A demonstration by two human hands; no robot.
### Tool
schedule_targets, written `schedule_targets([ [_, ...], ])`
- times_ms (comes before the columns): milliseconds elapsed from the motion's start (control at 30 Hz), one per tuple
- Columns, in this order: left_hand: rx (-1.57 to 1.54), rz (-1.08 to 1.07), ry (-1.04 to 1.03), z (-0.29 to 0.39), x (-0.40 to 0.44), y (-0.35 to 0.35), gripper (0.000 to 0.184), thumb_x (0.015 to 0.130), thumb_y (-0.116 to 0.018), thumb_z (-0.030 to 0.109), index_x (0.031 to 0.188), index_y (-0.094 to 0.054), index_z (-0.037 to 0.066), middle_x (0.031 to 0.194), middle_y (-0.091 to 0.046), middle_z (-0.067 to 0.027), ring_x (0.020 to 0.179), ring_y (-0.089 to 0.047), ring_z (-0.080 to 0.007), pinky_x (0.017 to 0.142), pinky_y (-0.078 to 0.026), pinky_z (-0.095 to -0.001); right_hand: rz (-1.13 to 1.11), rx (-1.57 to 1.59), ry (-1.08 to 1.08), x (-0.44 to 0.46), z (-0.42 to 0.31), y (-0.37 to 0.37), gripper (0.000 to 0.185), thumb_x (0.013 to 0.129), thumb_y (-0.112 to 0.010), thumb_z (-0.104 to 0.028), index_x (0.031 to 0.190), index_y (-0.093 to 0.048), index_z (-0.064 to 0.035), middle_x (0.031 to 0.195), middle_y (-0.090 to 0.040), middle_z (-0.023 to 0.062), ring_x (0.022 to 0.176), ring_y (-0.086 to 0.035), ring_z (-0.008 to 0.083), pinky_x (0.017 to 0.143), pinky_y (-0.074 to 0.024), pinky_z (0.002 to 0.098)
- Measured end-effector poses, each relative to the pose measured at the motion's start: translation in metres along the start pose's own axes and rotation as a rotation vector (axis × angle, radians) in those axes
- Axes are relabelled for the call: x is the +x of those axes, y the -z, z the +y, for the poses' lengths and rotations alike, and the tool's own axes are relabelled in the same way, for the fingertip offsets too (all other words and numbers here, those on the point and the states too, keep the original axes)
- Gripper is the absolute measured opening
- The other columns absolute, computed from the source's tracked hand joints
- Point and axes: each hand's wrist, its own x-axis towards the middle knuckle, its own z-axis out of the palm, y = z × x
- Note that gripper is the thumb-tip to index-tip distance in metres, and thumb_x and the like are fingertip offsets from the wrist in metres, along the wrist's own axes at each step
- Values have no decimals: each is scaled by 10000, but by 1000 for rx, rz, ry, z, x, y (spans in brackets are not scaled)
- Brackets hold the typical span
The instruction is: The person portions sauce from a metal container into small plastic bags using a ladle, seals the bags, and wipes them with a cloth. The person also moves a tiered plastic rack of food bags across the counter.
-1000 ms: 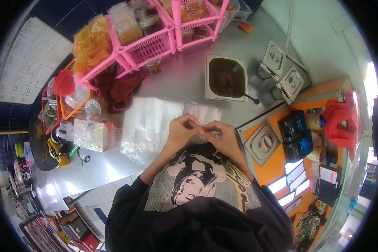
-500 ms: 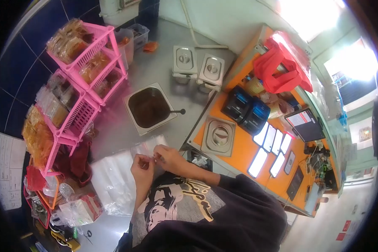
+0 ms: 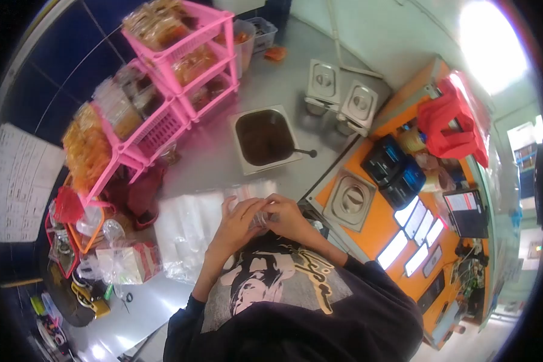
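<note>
Close to my chest, my left hand (image 3: 238, 228) and my right hand (image 3: 285, 218) meet with fingers bent around a small clear plastic bag (image 3: 260, 221). Much of the bag is hidden by the fingers. Just beyond them, another clear bag with reddish marks (image 3: 245, 192) lies on the steel counter. To the left of my left hand is a spread of clear plastic bags (image 3: 188, 232). Farther off stands a square steel pan (image 3: 238, 140) of dark brown contents, with a dark-ended handle (image 3: 308, 153) sticking out over its right rim.
Pink stacked baskets (image 3: 176, 90) with packed bags stand at the left. Two lidded steel containers (image 3: 323, 81) sit at the back. On the orange table (image 3: 368, 232) at the right are a steel lid (image 3: 350, 200), black devices (image 3: 392, 166) and several lit phones (image 3: 393, 249).
The camera view has shifted, so the counter things appear farther right. My left hand has turned its back upward, and both hands now close together around the clear bag.
</note>
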Motion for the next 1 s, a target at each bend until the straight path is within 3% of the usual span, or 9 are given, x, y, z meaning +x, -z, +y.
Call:
schedule_targets([
  [67, -50, -18, 0, -3, -3, 3, 599, 707, -742, 121, 1250, -493, 78, 1200, -543, -86, 1171, -473, -268, 1025, -296, -430, 24, 8, 18, -3, 8, -2, 184, 677, -702, -26, 853, -658, -3, 899, -607, 149, 745, -613, 276, 663, -498, 331],
  [133, -181, 113, 78, -3, -4, 7, 496, 754, -715, 104, 1204, -512, 63, 1160, -549, -108, 1124, -500, -280, 995, -344, -395, 391, -25, 15, -7, 31, 3, 192, 742, -708, -60, 906, -619, -12, 915, -591, 124, 772, -604, 222, 655, -487, 289],
  [200, -313, 150, 172, -5, -3, 8, 436, 781, -689, 87, 1175, -508, 48, 1145, -546, -124, 1112, -503, -279, 986, -358, -380, 757, 353, -200, -1, 42, 17, 295, 781, -701, -63, 1041, -562, -49, 920, -575, 44, 766, -551, 135, 674, -459, 242],
  [267, -452, 184, 260, -7, -4, 7, 375, 808, -663, 70, 1146, -504, 33, 1129, -543, -139, 1100, -505, -279, 976, -373, -365, 947, 138, -96, 15, 77, 34, 417, 819, -697, -111, 1175, -486, -61, 959, -550, 38, 721, -517, 92, 566, -413, 195],
  [367, -604, 259, 256, -7, -4, 2, 309, 847, -596, 30, 1116, -444, 28, 1149, -485, -161, 1095, -474, -259, 979, -363, -366, 847, 491, -366, 41, 60, 54, 315, 848, -675, -141, 1115, -543, -37, 890, -570, 43, 602, -466, 43, 452, -320, 170],
  [467, -613, 294, 172, -10, -8, -2, 274, 870, -522, -3, 1097, -374, 42, 1166, -408, -159, 1106, -416, -235, 992, -332, -363, 760, 590, -341, 51, 93, 67, 223, 877, -645, -163, 1039, -606, -14, 799, -599, 42, 492, -393, 12, 391, -236, 176],
  [700, -651, 257, 229, -17, -18, 7, 196, 910, -482, 79, 1041, -339, 50, 1123, -372, -157, 1081, -371, -257, 1007, -250, -349, 667, 453, -306, 78, 107, 97, 202, 894, -629, -177, 948, -652, 16, 736, -658, 82, 418, -357, 12, 379, -227, 178],
  [867, -647, 235, 242, -23, -22, 12, 235, 896, -513, 103, 1050, -349, 35, 1075, -353, -133, 1047, -363, -240, 995, -251, -326, 432, 300, -330, 92, 116, 109, 210, 904, -614, -173, 926, -645, 33, 814, -664, 102, 555, -578, 82, 406, -298, 176],
  [1000, -593, 250, 259, -24, -21, 12, 267, 872, -549, 100, 1051, -365, 27, 1061, -349, -135, 1045, -366, -239, 984, -266, -319, 380, 447, -406, 95, 130, 119, 211, 906, -616, -188, 898, -627, 23, 840, -661, 110, 668, -647, 134, 448, -362, 194],
])
